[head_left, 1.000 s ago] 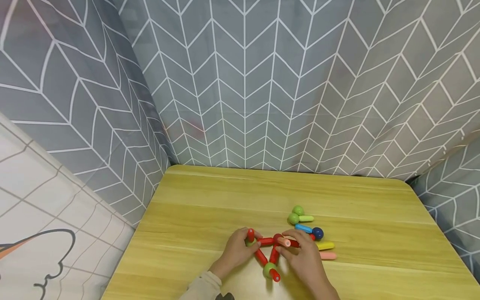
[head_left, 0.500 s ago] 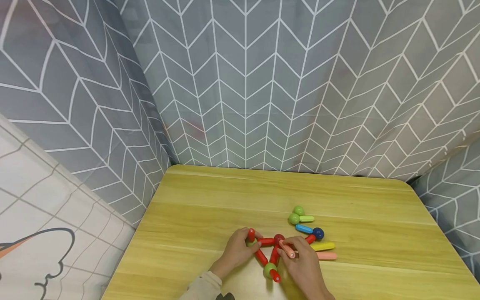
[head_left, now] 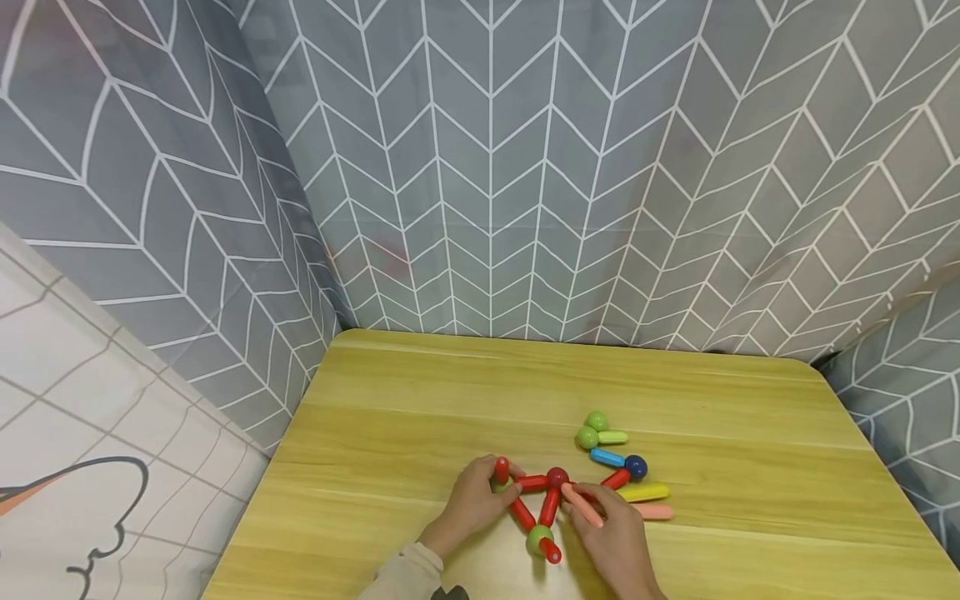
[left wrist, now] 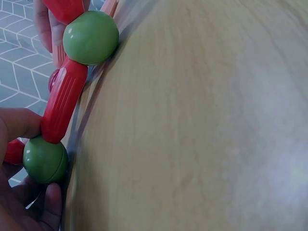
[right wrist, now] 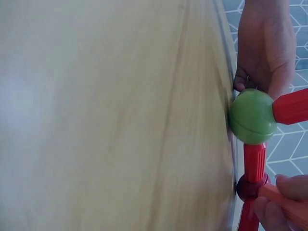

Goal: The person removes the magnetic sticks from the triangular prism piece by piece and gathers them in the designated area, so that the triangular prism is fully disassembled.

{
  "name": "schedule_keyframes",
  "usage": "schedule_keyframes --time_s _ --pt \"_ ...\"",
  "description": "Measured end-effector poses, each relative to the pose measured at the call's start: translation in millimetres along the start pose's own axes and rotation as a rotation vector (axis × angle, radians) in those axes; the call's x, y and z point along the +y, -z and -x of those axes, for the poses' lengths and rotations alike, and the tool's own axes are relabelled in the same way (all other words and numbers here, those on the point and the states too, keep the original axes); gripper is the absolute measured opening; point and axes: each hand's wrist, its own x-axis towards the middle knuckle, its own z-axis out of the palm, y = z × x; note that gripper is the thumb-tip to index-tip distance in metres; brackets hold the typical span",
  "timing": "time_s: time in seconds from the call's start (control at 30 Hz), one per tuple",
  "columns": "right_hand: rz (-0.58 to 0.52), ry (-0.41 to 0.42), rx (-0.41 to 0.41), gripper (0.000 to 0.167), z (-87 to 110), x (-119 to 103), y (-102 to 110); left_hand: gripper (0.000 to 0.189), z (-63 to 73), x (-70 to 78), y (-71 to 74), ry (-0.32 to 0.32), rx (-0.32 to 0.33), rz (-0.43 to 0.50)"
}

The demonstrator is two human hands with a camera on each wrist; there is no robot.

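Observation:
A triangle of red rods [head_left: 522, 514] joined by balls lies before me. My left hand [head_left: 472, 504] grips its left corner, a green ball [left wrist: 45, 160] with a red rod standing up from it. At the front corner is another green ball [head_left: 538, 540], with a short red rod pointing toward me. The third corner is a dark red ball [head_left: 557, 477]. My right hand [head_left: 618, 537] pinches a salmon-coloured rod [head_left: 583, 507] between thumb and fingers, its end right at the dark red ball. In the right wrist view, this rod meets the dark red ball [right wrist: 253, 186] from the side.
Behind the right hand lie a dark blue ball [head_left: 636, 467], a blue rod [head_left: 607, 457], a red rod [head_left: 617, 479], a yellow rod [head_left: 645, 492] and a second salmon rod [head_left: 654, 511]. Farther back are two green balls [head_left: 588, 437] and a light green rod [head_left: 613, 437] on the wooden table [head_left: 420, 400].
The salmon rod has swung from pointing up toward the head camera to slanting down to the front right, the right hand turning with it. The left hand and the triangle have stayed put.

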Motion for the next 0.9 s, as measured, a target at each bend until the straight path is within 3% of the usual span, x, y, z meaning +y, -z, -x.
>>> schedule_keyframes --time_s 0.2,0.47,0.9 --pt "-0.018 -0.017 0.002 0.027 0.6 5.0 -1.7 0.014 0.6 0.6 0.2 0.001 -0.005 0.006" --pt "-0.082 -0.103 -0.013 0.028 0.7 7.5 -0.2 0.013 1.0 3.8 2.2 0.017 -0.010 0.018" --pt "-0.108 -0.123 0.069 0.026 3.1 8.8 -6.0 0.013 0.0 3.8 1.3 0.012 -0.009 0.003"
